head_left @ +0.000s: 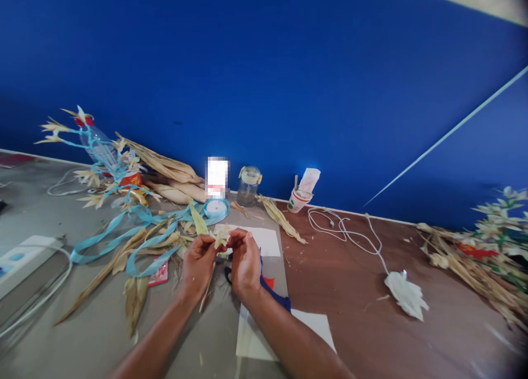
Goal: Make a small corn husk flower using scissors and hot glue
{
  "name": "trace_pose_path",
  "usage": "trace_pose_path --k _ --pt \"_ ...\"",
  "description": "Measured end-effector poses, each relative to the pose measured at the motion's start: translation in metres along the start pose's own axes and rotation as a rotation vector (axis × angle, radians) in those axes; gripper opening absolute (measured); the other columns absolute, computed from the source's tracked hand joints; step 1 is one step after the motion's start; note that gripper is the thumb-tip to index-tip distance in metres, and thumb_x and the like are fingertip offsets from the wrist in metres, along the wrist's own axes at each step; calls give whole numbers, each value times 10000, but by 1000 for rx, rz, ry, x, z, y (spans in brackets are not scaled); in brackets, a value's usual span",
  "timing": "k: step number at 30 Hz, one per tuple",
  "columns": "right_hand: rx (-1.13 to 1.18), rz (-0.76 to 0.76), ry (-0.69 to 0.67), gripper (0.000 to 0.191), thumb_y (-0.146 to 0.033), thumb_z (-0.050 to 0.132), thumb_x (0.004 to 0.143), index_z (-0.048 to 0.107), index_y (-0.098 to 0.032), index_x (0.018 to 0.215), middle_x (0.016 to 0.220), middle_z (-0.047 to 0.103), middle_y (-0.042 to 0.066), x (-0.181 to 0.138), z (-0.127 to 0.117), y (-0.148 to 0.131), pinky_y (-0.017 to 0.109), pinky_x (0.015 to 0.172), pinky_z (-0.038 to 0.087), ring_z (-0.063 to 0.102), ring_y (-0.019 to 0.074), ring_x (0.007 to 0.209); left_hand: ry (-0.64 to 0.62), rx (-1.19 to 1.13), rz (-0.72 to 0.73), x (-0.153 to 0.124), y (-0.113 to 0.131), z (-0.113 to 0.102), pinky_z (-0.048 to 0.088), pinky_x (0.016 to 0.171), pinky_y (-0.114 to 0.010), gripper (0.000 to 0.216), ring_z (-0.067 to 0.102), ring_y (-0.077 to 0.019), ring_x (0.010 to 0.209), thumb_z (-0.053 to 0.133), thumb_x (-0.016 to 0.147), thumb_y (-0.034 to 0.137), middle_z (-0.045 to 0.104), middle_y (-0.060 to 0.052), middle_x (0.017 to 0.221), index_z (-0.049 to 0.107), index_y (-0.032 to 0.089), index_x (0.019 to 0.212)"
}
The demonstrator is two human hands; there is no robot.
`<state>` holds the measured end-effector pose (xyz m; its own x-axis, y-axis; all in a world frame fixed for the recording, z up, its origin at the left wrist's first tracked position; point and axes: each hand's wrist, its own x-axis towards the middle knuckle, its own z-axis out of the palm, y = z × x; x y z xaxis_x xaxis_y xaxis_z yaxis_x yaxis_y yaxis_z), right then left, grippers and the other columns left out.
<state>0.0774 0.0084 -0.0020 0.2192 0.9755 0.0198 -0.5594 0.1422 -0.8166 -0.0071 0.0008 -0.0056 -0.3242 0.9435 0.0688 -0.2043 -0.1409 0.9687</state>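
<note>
My left hand (198, 262) and my right hand (246, 261) meet over the table, fingers pinched on a small pale corn-husk flower (221, 237) between them. A thin husk stem hangs down from my left hand. Under my hands lie white paper sheets (264, 240) and dark scissors, mostly hidden. A light blue ribbon (124, 241) trails left from its spool (216, 207), among loose dried husks (136, 291).
Against the blue wall stand a glass jar (249, 185), a paper cup (297, 199), a bottle with husk flowers (97, 146) and a husk pile. A white cable (350, 231) and a white husk flower (406, 294) lie right; more flowers sit far right. A power strip (22, 256) lies left.
</note>
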Motion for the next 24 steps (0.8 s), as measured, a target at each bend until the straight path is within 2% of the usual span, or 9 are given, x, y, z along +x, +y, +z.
trace_pose_path --k 3,6,9,13,16,20,24 --pt "101 67 86 246 -388 499 774 602 -168 741 595 527 -26 10 1 -11 249 554 388 468 106 541 16 -11 -33 0 1 0 432 543 -206 158 551 -96 520 693 647 258 593 45 540 563 177 684" --pt "139 36 155 146 -304 576 711 588 -171 770 682 564 -30 23 -4 -28 228 527 368 462 72 507 18 -21 -30 2 -1 0 403 494 -191 165 512 -84 476 684 655 262 557 61 502 549 180 700" --pt "149 -12 126 117 -239 610 666 564 -181 757 684 556 -49 32 -11 -44 220 522 367 459 53 490 24 -24 -17 3 -3 0 408 493 -197 170 514 -84 473 682 648 262 553 60 504 544 178 698" --pt "148 57 111 160 -299 617 695 525 -170 667 618 523 -55 36 -12 -50 218 477 338 427 50 455 46 -11 -10 3 0 1 417 491 -205 168 518 -89 480 676 639 264 558 55 512 543 177 694" --pt "135 50 112 197 -309 630 692 495 -174 641 573 497 -67 36 -11 -50 216 471 329 415 50 446 61 6 -15 3 3 1 417 486 -205 164 514 -89 487 670 638 266 558 51 520 546 176 696" --pt "148 9 123 126 -199 619 651 503 -187 698 564 498 -85 41 -16 -60 218 485 339 411 51 443 64 16 -5 3 3 1 420 502 -212 170 518 -93 501 671 642 277 560 50 526 545 177 697" --pt "211 -23 113 170 -106 578 603 521 -184 743 638 553 -74 47 -25 -82 214 500 348 398 35 433 60 7 -5 4 -3 -1 410 513 -214 180 520 -96 509 673 654 289 559 52 530 544 178 712"
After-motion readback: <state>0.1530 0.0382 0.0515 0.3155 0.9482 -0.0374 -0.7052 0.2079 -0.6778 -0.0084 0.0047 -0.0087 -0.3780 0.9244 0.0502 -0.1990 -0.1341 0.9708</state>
